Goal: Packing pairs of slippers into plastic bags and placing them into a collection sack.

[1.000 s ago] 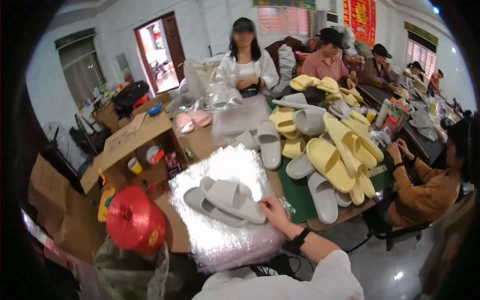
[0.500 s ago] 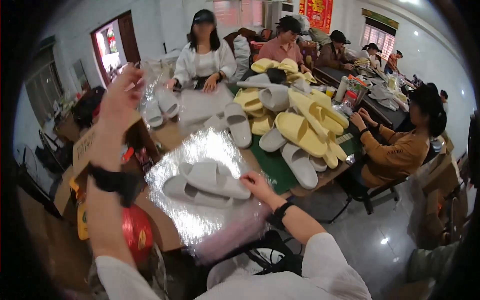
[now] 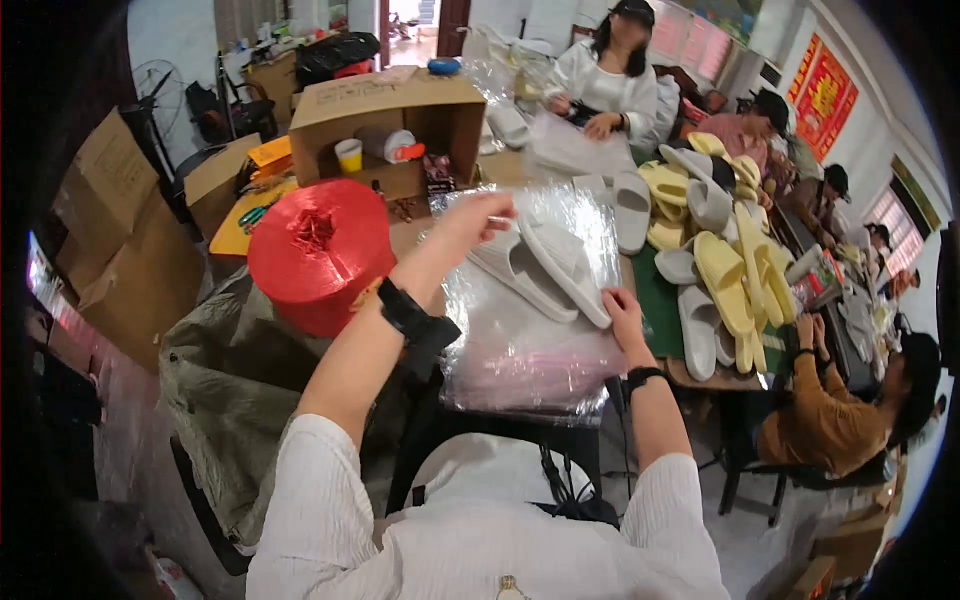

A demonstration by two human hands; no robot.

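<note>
A pair of light grey slide slippers lies on a stack of clear plastic bags (image 3: 480,350) before me. The right-hand slipper (image 3: 578,272) partly overlaps the left-hand slipper (image 3: 505,275). My right hand (image 3: 627,318) pinches the near end of the right-hand slipper. Over the far end of the pair hovers my left hand (image 3: 482,218), its fingers curled in with the thumb against them. Whatever may be between those fingers is too small to make out. A dark band circles each wrist.
A big red roll of plastic twine (image 3: 320,250) stands left of my left forearm, with an open cardboard box (image 3: 385,105) behind it. Yellow slippers (image 3: 722,280) and grey ones are heaped at the right. Across the table sits a person in white (image 3: 610,90); other people work farther right.
My view has swung left, bringing the twine roll and box into sight. My left hand has come down from its raised position to the slippers. The right hand stays at the slipper's end.
</note>
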